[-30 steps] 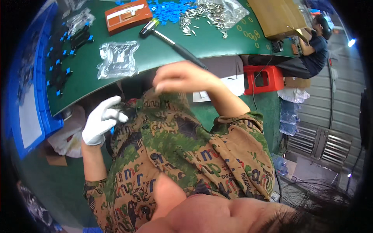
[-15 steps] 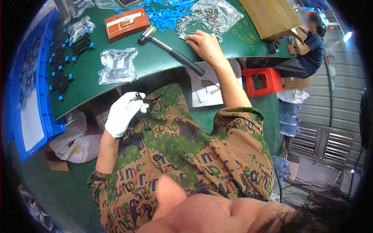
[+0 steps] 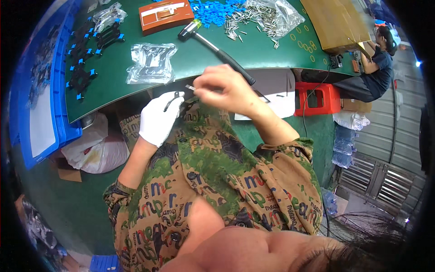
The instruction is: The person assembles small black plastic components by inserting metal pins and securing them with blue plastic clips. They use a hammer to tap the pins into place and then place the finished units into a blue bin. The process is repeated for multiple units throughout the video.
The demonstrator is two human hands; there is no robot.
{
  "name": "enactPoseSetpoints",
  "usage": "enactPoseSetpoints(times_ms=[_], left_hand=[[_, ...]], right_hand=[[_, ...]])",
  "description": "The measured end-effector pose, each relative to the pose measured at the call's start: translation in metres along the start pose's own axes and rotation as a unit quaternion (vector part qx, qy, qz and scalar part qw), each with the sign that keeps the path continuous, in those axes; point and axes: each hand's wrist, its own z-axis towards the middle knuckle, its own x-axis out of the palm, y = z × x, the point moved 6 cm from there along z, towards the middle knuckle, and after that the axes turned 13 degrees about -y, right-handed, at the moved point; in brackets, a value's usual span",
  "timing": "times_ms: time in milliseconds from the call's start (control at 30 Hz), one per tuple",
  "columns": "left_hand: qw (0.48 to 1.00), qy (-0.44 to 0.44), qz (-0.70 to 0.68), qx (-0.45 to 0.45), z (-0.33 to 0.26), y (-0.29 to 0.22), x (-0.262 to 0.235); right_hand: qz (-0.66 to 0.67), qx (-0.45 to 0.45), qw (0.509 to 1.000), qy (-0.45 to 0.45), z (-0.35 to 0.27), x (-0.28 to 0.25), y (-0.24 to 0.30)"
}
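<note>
My left hand point(image 3: 158, 119), in a white glove, is closed around a black plastic part point(image 3: 171, 100) just off the table's front edge. Most of that part is hidden by the fingers. Bare, my right hand point(image 3: 225, 90) pinches a small silver metal pin point(image 3: 190, 87), its tip pointing toward the left hand. Pin and black part are close together but apart. Beyond the right hand lies a hammer point(image 3: 222, 54) with a black grip. A pile of metal pins point(image 3: 253, 20) is farther back, and a clear plastic bag with a part inside point(image 3: 152, 63) lies near the left hand.
On the green table point(image 3: 106, 86) are black frames with blue clips point(image 3: 81, 77), an orange box point(image 3: 166, 17), small blue pieces point(image 3: 213, 13) and yellow rings point(image 3: 310, 45). A cardboard box point(image 3: 337, 27) and a red stool point(image 3: 317, 97) stand at right, near another person point(image 3: 376, 68).
My right hand has come back from the pin pile toward my left hand, now with a pin between its fingers. The left hand has moved slightly right and up, still holding the black part.
</note>
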Motion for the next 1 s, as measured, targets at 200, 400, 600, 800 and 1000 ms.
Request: enactPoseSetpoints(times_ms=[200,400,600,800,1000], left_hand=[[0.993,-0.034,0.063,0.09,-0.001,-0.002,-0.003],[0.984,-0.06,0.101,0.135,-0.005,-0.012,-0.007],[0.957,-0.07,0.126,0.25,-0.006,-0.025,-0.008],[0.982,0.146,-0.065,-0.101,-0.013,0.005,-0.016],[0.963,0.196,-0.141,-0.12,-0.023,0.01,-0.019]], right_hand=[[0.025,0.029,0.999,-0.008,-0.012,0.035,-0.002],[0.041,0.075,0.996,-0.014,-0.015,0.043,-0.007],[-0.017,0.0,0.998,-0.058,-0.017,0.049,-0.001],[0.016,-0.101,0.994,-0.032,-0.018,0.06,0.002],[0.013,-0.204,0.978,-0.03,-0.021,0.07,0.004]])
